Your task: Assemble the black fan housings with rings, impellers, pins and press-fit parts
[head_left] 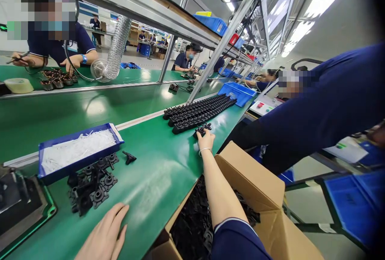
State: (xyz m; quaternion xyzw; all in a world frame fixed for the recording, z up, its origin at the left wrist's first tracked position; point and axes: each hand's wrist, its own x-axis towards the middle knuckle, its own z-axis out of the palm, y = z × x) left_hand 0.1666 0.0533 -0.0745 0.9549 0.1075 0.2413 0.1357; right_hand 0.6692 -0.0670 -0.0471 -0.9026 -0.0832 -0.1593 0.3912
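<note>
My right hand [206, 140] reaches forward with its fingers closed around small black plastic parts [199, 132] at the near end of long rows of similar black plastic parts [195, 112]. How many parts it grips is partly hidden by the fingers. My left hand [104, 234] lies over the green tabletop [144, 184] with its fingers stretched out and nothing in it. Ahead of it sits a loose pile of black flanged parts [93, 180]. A single black part [129, 157] lies apart, to the pile's right.
A blue tray [81, 162] holds thin white pieces. Under my right arm stands a cardboard box [252, 172] full of black parts. A blue bin [237, 93] is past the rows. A metal post [225, 39] rises mid-bench; co-workers sit opposite, and a person's dark sleeve [315, 103] is close at right.
</note>
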